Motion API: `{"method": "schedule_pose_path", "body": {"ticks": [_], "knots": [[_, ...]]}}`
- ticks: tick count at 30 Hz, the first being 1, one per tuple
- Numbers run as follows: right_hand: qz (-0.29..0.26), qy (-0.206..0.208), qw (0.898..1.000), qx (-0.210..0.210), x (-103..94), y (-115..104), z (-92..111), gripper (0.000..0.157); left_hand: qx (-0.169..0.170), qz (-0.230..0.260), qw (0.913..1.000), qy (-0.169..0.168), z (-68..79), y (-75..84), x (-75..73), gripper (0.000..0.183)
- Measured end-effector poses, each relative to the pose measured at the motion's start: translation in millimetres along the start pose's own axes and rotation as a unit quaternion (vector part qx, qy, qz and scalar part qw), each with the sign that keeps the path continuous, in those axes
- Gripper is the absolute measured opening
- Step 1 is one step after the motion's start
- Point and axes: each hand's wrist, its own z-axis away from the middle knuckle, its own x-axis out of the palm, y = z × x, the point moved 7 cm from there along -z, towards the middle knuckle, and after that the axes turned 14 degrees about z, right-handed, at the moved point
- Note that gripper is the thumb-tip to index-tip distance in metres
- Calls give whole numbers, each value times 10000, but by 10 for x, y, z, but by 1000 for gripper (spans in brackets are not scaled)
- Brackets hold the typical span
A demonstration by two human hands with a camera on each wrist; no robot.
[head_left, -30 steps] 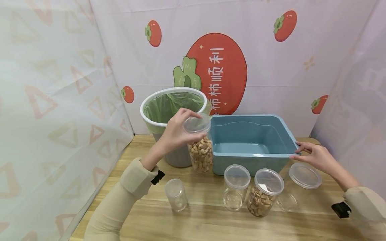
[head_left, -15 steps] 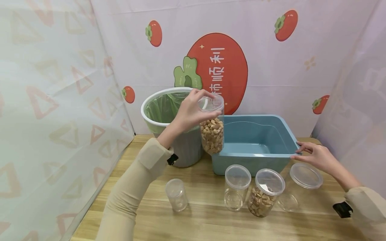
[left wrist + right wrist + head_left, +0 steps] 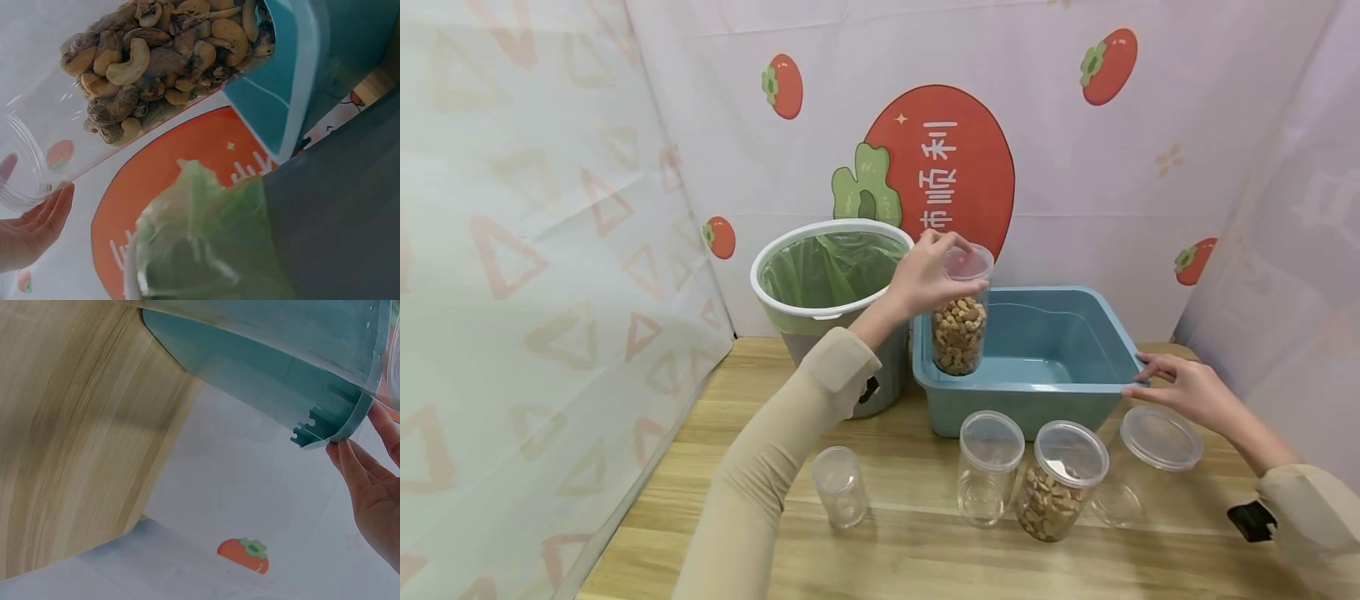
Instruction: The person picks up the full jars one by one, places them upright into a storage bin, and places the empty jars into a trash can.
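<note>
A tall clear jar of mixed nuts (image 3: 958, 333) hangs over the left part of the blue plastic bin (image 3: 1037, 387). My left hand (image 3: 928, 275) grips this jar near its lid from the left side. In the left wrist view, cashews and darker nuts (image 3: 169, 56) show through the jar's clear wall. On the bin's right front corner, my right hand (image 3: 1180, 387) pinches the rim between thumb and fingers. The right wrist view shows the fingers (image 3: 353, 465) on that rim (image 3: 359, 419).
A lidded jar of nuts (image 3: 1052, 500) stands before the bin, between a clear lidded jar (image 3: 988, 467) and a wider one (image 3: 1157, 442). A small clear jar (image 3: 838, 492) stands further left. Left of the bin is a waste bin (image 3: 805, 321) with a green liner.
My left hand has lifted the nut jar from beside the waste bin and carried it right, over the blue bin. My right hand stays on the rim.
</note>
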Motion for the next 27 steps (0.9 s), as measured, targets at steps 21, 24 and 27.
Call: {"method": "schedule_pose_path", "body": {"ticks": [21,24,27], "knots": [[1,2,10000,-36,1,6,-1,20,-625,39,9934,-961,44,-640,670,46],[-71,10,10000,-53,0,1,0,19,-682,64,9918,-1079,70,-704,727,46],[-121,36,9999,-85,-1,-7,-1,20,-771,147,9901,-1160,101,-771,781,47]]}}
